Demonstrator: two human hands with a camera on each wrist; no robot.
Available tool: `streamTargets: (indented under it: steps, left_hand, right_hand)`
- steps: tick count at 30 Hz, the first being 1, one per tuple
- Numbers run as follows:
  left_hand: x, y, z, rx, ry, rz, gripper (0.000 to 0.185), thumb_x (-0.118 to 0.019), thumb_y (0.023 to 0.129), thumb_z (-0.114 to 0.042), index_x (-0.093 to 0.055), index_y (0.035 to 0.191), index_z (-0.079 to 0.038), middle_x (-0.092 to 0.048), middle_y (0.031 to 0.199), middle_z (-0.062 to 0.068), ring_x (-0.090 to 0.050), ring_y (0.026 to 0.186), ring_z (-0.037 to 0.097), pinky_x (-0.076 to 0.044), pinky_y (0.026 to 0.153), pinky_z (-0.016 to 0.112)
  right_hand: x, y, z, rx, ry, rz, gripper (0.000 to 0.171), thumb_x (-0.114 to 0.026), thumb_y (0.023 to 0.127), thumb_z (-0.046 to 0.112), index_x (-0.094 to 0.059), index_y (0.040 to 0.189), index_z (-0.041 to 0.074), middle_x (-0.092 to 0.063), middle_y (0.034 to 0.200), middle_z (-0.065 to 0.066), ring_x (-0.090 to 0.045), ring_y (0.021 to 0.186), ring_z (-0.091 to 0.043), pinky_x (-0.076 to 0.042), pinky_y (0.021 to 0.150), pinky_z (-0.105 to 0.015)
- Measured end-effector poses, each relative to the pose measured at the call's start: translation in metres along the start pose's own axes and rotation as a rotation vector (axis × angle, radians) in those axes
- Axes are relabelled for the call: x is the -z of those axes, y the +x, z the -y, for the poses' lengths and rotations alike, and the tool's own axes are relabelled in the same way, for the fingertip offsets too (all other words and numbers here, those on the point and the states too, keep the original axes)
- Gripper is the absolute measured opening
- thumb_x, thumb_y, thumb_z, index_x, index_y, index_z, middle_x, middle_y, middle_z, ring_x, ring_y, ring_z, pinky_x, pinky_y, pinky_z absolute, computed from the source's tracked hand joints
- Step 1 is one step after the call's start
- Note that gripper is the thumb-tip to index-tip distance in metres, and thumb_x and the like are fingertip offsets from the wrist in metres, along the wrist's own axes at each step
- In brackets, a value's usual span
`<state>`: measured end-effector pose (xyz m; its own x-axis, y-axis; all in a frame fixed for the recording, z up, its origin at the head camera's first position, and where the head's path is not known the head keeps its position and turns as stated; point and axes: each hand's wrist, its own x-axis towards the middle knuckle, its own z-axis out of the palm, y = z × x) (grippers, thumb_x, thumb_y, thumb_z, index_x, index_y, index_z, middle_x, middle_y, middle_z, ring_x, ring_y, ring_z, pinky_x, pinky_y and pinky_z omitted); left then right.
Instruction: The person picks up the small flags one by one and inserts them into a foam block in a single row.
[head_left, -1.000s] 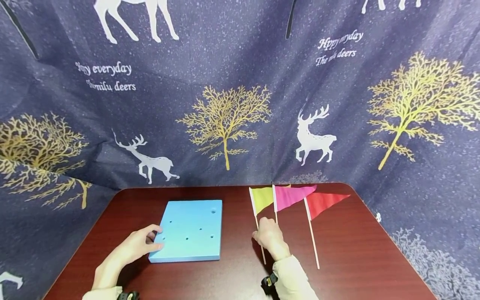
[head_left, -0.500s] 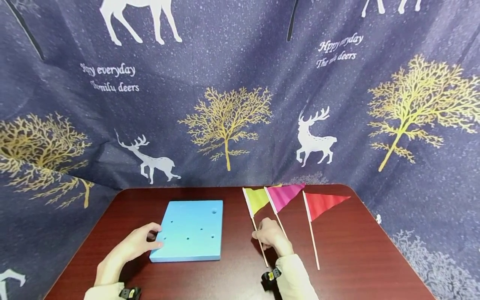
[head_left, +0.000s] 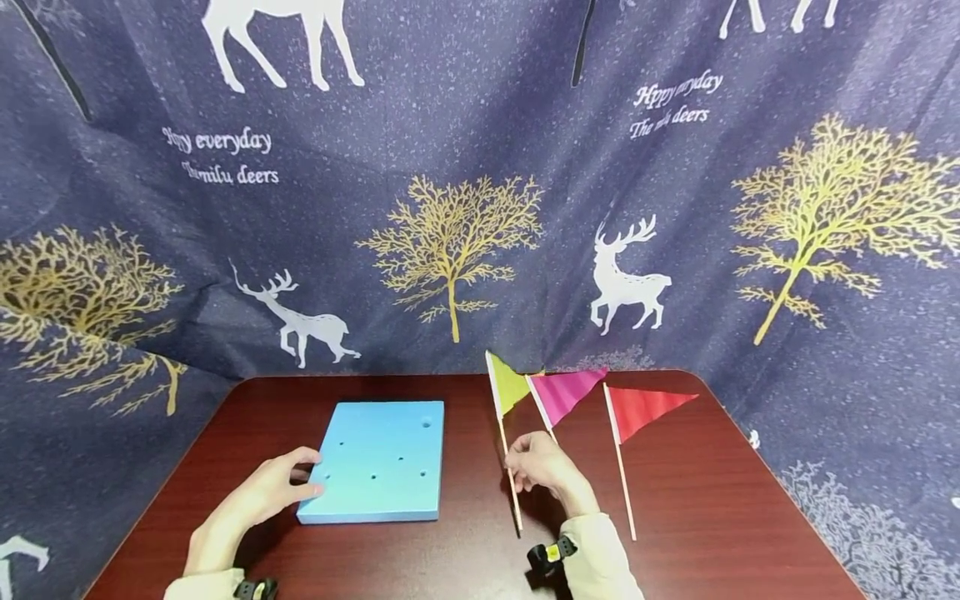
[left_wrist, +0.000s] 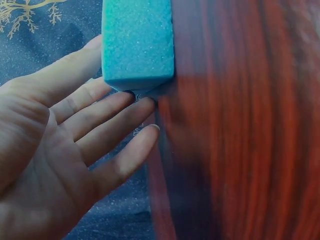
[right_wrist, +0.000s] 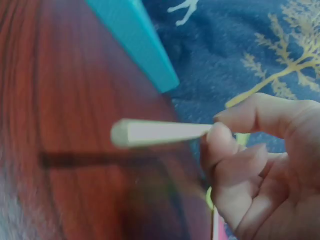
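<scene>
My right hand pinches the wooden stick of a small yellow pennant flag between thumb and fingertips. In the right wrist view, the stick's blunt end points away from the hand, with its shadow on the table. A light blue foam board with several small holes lies flat on the left. My left hand rests against the board's left edge, thumb and index finger touching it. In the left wrist view, the other fingers extend loosely beside the board's corner.
Right of the yellow flag lie a magenta pennant flag and a red pennant flag on the dark red wooden table. My right hand partly covers the magenta flag's stick. A patterned blue cloth hangs behind the table.
My right hand has taken the yellow flag's stick and raised the flag, which now stands more upright. The magenta flag has shifted left and tilted. My left hand stays at the board.
</scene>
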<state>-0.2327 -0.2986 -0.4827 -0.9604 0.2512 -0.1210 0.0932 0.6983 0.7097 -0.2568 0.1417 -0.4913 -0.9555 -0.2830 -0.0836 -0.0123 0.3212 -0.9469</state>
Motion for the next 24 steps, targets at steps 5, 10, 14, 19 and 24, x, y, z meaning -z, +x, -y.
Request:
streamTargets:
  steps: [5,10,14,19,24]
  left_hand:
    - [0.001,0.003,0.002,-0.025,-0.01,-0.008,0.057,-0.079,0.083,-0.024,-0.055,0.127,0.002,-0.056,0.126,0.024,-0.058,0.111,0.041,-0.055,0.082,0.046]
    - [0.001,0.004,0.003,-0.029,-0.005,-0.013,0.058,-0.079,0.084,-0.024,-0.054,0.128,0.003,-0.056,0.126,0.024,-0.058,0.112,0.041,-0.055,0.082,0.046]
    - [0.0,0.002,0.002,-0.028,-0.008,-0.013,0.057,-0.079,0.084,-0.024,-0.054,0.127,0.004,-0.057,0.125,0.023,-0.059,0.111,0.041,-0.055,0.083,0.046]
    - [-0.001,0.0,0.001,-0.014,0.003,-0.007,0.057,-0.079,0.084,-0.025,-0.054,0.127,0.002,-0.058,0.124,0.021,-0.058,0.112,0.039,-0.054,0.085,0.046]
    - [-0.001,0.0,0.002,0.003,0.011,0.007,0.058,-0.078,0.085,-0.028,-0.054,0.128,0.002,-0.058,0.125,0.021,-0.057,0.113,0.04,-0.053,0.086,0.047]
  right_hand:
    - [-0.003,0.002,0.014,0.035,0.109,-0.035,0.005,-0.056,0.08,-0.006,-0.057,0.085,-0.008,-0.061,0.061,-0.01,-0.057,0.045,-0.015,-0.045,0.042,-0.021]
    - [-0.011,0.003,0.021,0.076,0.122,-0.07,0.01,-0.057,0.078,-0.008,-0.054,0.086,-0.004,-0.062,0.065,-0.016,-0.06,0.047,-0.022,-0.049,0.042,-0.025]
    - [-0.017,0.003,0.022,0.105,0.097,-0.088,0.009,-0.057,0.079,-0.01,-0.055,0.086,-0.004,-0.062,0.064,-0.018,-0.062,0.049,-0.033,-0.051,0.043,-0.028]
    - [-0.024,0.003,0.024,0.154,0.073,-0.099,0.01,-0.054,0.078,-0.014,-0.054,0.086,-0.008,-0.06,0.066,-0.029,-0.06,0.057,-0.052,-0.052,0.044,-0.033]
    - [-0.03,0.001,0.032,0.223,0.033,-0.151,0.01,-0.061,0.078,-0.011,-0.057,0.083,-0.004,-0.063,0.066,-0.02,-0.062,0.055,-0.045,-0.055,0.047,-0.04]
